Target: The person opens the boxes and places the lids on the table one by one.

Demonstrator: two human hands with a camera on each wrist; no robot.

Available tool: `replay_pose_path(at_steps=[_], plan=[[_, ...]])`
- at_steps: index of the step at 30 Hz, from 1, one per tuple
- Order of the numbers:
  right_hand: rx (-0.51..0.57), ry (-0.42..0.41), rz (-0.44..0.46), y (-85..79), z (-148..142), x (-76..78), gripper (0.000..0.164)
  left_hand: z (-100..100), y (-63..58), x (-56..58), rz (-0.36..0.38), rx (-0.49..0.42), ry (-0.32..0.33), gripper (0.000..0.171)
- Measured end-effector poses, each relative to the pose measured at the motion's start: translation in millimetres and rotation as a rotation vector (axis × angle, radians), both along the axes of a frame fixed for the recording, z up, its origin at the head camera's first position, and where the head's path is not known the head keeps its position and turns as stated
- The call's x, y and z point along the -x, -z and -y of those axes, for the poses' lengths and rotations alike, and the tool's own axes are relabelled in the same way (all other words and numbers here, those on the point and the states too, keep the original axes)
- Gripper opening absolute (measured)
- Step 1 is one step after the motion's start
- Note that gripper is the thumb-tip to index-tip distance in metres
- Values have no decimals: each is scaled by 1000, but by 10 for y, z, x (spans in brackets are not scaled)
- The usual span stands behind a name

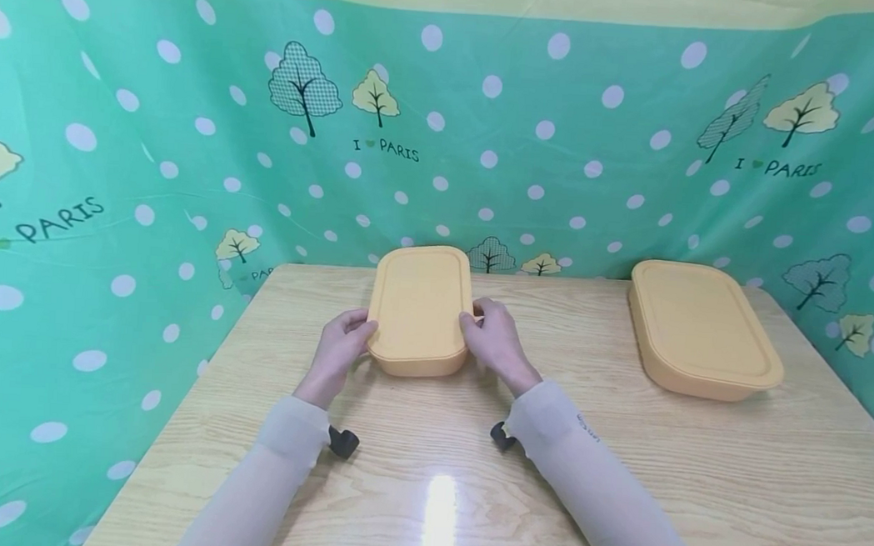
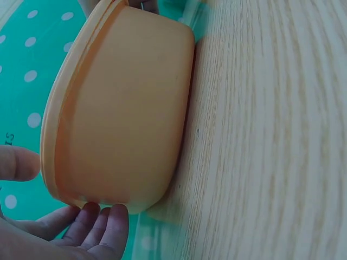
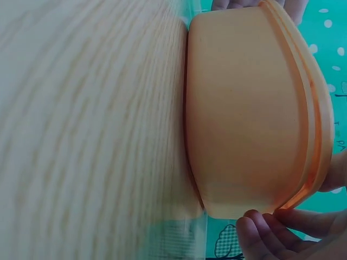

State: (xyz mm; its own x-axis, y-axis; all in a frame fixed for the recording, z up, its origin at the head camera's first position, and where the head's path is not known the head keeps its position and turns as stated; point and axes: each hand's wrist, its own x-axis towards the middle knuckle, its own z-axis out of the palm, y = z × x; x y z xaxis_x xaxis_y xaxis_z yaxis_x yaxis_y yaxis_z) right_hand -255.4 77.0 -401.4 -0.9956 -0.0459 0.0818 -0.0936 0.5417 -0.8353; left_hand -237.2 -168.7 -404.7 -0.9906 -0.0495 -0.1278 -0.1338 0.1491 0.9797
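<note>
An orange-yellow rectangular lidded box [image 1: 420, 301] lies flat on the wooden table near its back edge, with the lid on. My left hand [image 1: 344, 347] holds its left side, the thumb at the lid's edge and the fingers [image 2: 111, 230] against the side wall below the rim. On the opposite side my right hand [image 1: 496, 339] grips it likewise, thumb at the lid's edge and fingers [image 3: 255, 233] under the rim. In both wrist views the bottom of the box rests on the table. Part of each hand's fingers is hidden behind the box in the head view.
A second, similar lidded box [image 1: 704, 327] stands at the back right of the wooden table [image 1: 412, 438]. Behind and to the left hangs a green dotted cloth [image 1: 491, 126] with trees printed on it. Light reflects off the table's front.
</note>
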Motion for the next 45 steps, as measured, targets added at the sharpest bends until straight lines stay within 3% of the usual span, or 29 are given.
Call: replay_pose_path(at_steps=[9,16,22,30,36,45], plan=[[-3,27,-42,-28,-1,6,42,0,-2,8,-1,12,-2,49],[50,35,16,-78,6,3,44,1,10,7,-16,23,-7,50],[170,53,100,-104,5,7,44,0,2,-3,-35,51,-20,51],[189,59,105,-122,0,11,43,-31,-50,-52,-109,259,-48,52],[190,69,100,-117,-5,4,42,-95,-120,-101,-186,358,-57,51],[206,77,104,-110,1,10,42,-211,-189,-190,-352,499,-14,45]])
